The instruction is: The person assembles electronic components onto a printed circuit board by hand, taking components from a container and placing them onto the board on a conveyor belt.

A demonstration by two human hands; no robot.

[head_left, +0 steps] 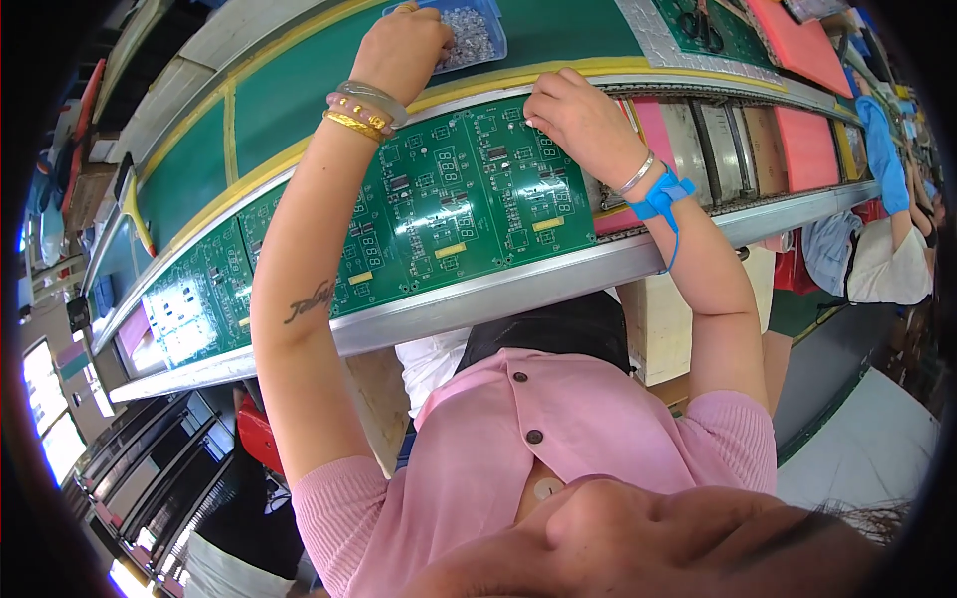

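My left hand [404,48], with several bangles at its wrist, reaches over the near left edge of a blue bin [502,36]. Small clear parts [471,36] fill the bin, and the curled fingertips are at them; what they grip is hidden. My right hand [583,122], wearing a blue wrist strap [666,195], is over the far right part of a green circuit board [429,204]. Its thumb and fingers are pinched together at a tiny pale thing too small to name. Digit displays, chips and small yellow pieces show on the board.
Metal rails [558,267] border the row of circuit boards. Beyond the far rail runs a green work surface [558,32] edged with yellow tape. Scissors [701,28] lie at the far right, near red-pink sheets [797,45]. Another person's blue sleeve [881,140] shows at the right.
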